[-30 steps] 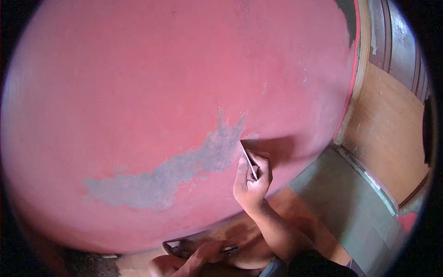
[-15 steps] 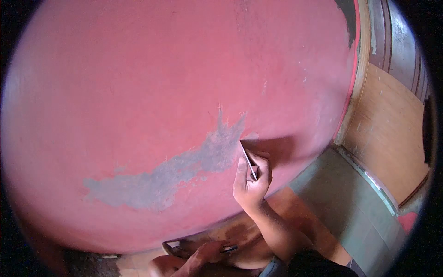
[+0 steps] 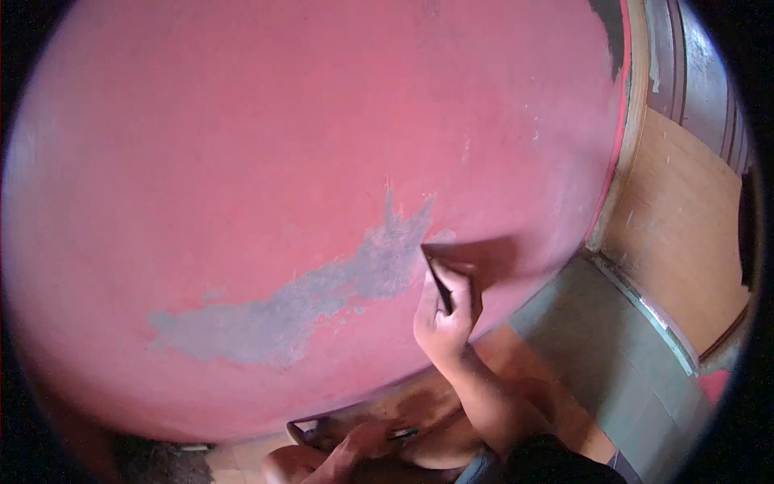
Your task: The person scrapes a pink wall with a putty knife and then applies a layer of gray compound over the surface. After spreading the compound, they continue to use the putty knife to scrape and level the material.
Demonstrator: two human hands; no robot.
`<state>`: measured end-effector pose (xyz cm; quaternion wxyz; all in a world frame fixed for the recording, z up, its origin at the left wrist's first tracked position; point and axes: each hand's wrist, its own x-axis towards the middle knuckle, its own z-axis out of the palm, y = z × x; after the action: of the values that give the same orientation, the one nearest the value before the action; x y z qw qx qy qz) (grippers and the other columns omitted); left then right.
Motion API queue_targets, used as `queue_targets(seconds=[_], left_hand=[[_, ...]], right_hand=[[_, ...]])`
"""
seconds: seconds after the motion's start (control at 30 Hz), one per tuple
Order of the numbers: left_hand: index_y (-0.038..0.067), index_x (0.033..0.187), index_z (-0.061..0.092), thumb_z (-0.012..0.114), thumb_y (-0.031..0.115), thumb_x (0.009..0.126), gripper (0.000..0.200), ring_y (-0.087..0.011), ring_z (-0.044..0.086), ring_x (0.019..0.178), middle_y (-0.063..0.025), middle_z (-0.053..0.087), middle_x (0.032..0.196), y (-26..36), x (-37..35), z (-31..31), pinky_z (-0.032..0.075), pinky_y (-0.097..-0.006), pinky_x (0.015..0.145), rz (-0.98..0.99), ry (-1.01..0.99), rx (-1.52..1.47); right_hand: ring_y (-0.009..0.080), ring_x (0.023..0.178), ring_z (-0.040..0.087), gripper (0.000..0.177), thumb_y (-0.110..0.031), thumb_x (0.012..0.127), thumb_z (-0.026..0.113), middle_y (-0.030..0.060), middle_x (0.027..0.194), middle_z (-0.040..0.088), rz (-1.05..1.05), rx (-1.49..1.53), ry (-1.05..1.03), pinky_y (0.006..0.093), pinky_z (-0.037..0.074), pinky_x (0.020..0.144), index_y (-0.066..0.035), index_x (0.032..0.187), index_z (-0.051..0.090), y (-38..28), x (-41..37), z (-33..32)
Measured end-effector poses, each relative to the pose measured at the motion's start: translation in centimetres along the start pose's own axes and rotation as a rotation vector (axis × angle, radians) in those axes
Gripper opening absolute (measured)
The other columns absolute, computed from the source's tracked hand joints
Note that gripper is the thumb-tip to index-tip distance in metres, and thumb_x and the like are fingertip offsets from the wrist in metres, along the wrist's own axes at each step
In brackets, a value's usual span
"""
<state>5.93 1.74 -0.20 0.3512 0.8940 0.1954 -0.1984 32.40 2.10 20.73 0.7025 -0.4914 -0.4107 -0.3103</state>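
My right hand [image 3: 443, 315] pinches a thin, flat scraper [image 3: 435, 274] between thumb and fingers. The upper tip of its blade meets the curved pink wall [image 3: 242, 161], at the right end of an irregular grey patch of filler [image 3: 274, 323]. A dark shadow falls on the wall to the right of the blade. Low in the view, my left hand [image 3: 367, 442] is in shade with its fingers curled around something I cannot make out. Beside it lies a pale-edged corner of an object [image 3: 302, 429], partly hidden under the wall's lower edge.
Grey-green floor tiles [image 3: 621, 347] lie to the right below the wall. A wooden panel [image 3: 677, 234] and a pale border strip [image 3: 633, 105] curve along the right side. Some dark material [image 3: 165, 464] sits at lower left.
The scraper has turned slightly, so its face now looks darker, and my right hand has tilted with it. The whole view has shifted a little.
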Motion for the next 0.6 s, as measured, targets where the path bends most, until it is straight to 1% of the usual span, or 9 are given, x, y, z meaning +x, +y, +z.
queue_targets(seconds=[0.07,0.17,0.2,0.23,0.33,0.37,0.47,0.57,0.6], left_hand=[[0.028,0.160,0.055,0.072,0.025,0.095,0.068,-0.0405,0.069,0.128,-0.0176,0.071,0.142,2.5,-1.0,-2.2,0.056,-0.0489,0.108,-0.090,-0.041,-0.039],[0.030,0.161,0.055,0.073,0.025,0.094,0.069,-0.0395,0.071,0.126,-0.0171,0.072,0.141,-1.6,0.8,1.4,0.056,-0.0484,0.106,0.039,0.040,0.053],[0.030,0.161,0.055,0.073,0.025,0.094,0.069,-0.0393,0.071,0.125,-0.0172,0.073,0.139,-1.3,0.8,1.1,0.056,-0.0483,0.106,0.049,0.044,0.031],[0.031,0.161,0.055,0.073,0.026,0.094,0.069,-0.0391,0.072,0.124,-0.0173,0.073,0.138,-0.8,0.4,0.8,0.057,-0.0482,0.105,0.056,0.046,0.009],[0.031,0.160,0.055,0.074,0.026,0.094,0.069,-0.0387,0.072,0.123,-0.0175,0.074,0.136,-0.9,0.3,0.9,0.057,-0.0480,0.105,0.036,0.039,-0.049],[0.031,0.160,0.056,0.074,0.026,0.094,0.069,-0.0387,0.073,0.123,-0.0176,0.075,0.136,-0.9,0.3,1.0,0.057,-0.0479,0.105,0.023,0.035,-0.068],[0.032,0.159,0.057,0.074,0.025,0.093,0.069,-0.0393,0.072,0.123,-0.0177,0.074,0.137,1.6,-0.4,-1.3,0.057,-0.0480,0.105,-0.049,-0.022,-0.054],[0.029,0.158,0.058,0.073,0.024,0.093,0.067,-0.0403,0.072,0.123,-0.0185,0.074,0.136,-1.5,0.8,1.5,0.057,-0.0494,0.105,0.005,0.073,0.032],[0.027,0.158,0.058,0.072,0.024,0.093,0.067,-0.0406,0.072,0.123,-0.0190,0.074,0.136,-0.9,0.6,0.9,0.057,-0.0497,0.105,0.006,0.049,0.015]], right_hand=[[0.0345,0.096,0.073,0.025,0.007,0.096,0.072,0.0151,0.107,0.076,0.041,-0.007,0.007,0.0423,0.057,0.084,-0.001,0.119,0.073,0.0,0.4,-0.1],[0.0351,0.093,0.073,0.025,0.008,0.096,0.072,0.0161,0.105,0.075,0.086,-0.021,-0.006,0.0425,0.057,0.082,-0.001,0.120,0.072,-0.1,-0.9,0.1],[0.0354,0.093,0.072,0.025,0.008,0.096,0.072,0.0163,0.104,0.075,0.097,-0.027,-0.011,0.0426,0.057,0.082,-0.001,0.120,0.072,-0.2,-1.1,0.2],[0.0363,0.093,0.072,0.025,0.008,0.096,0.072,0.0169,0.103,0.074,0.003,-0.041,-0.015,0.0430,0.057,0.081,0.000,0.119,0.072,-0.5,-0.9,0.2],[0.0252,0.089,0.069,0.014,0.003,0.104,0.068,0.0157,0.109,0.068,-0.040,-0.043,-0.027,0.0356,0.056,0.074,0.004,0.118,0.068,-0.5,-1.0,0.4],[0.0251,0.089,0.069,0.014,0.004,0.103,0.067,0.0161,0.109,0.068,-0.009,-0.031,-0.026,0.0354,0.055,0.074,0.004,0.118,0.068,-0.6,-1.0,0.4],[0.0251,0.089,0.069,0.015,0.005,0.103,0.067,0.0160,0.109,0.068,0.033,0.011,-0.029,0.0349,0.055,0.073,0.004,0.118,0.068,-0.5,-1.4,0.4],[0.0244,0.087,0.070,0.016,0.006,0.102,0.067,0.0160,0.109,0.068,0.002,0.002,-0.041,0.0343,0.055,0.072,0.004,0.118,0.068,-0.6,-0.9,0.3],[0.0241,0.088,0.070,0.016,0.006,0.102,0.067,0.0158,0.108,0.068,-0.018,-0.008,-0.042,0.0342,0.055,0.072,0.004,0.118,0.068,-0.5,-0.7,0.2]])
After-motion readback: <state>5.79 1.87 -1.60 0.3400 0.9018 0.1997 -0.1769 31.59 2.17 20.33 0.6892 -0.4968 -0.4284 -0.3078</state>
